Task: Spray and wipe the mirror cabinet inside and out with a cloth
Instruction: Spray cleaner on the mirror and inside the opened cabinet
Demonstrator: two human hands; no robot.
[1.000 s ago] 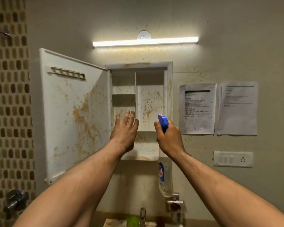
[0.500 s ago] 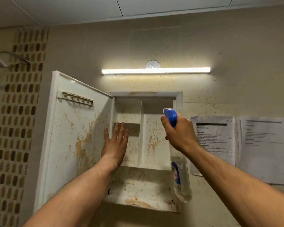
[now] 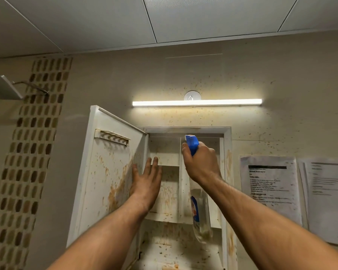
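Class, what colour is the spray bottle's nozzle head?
Blue, on the spray bottle; head view.

The white, brown-stained mirror cabinet runs off the frame at 6 o'clock, cutting off its lowest part. Its open door, at 8 o'clock, shows only the inner face; the mirror side is turned away. The right hand covers the neck and trigger of the clear plastic spray bottle with the blue head, whose label is too blurred to read. Whether the left hand touches the door cannot be told. Print on the two white paper sheets at 3 o'clock is too small to read, and the outer sheet is cut by the edge.
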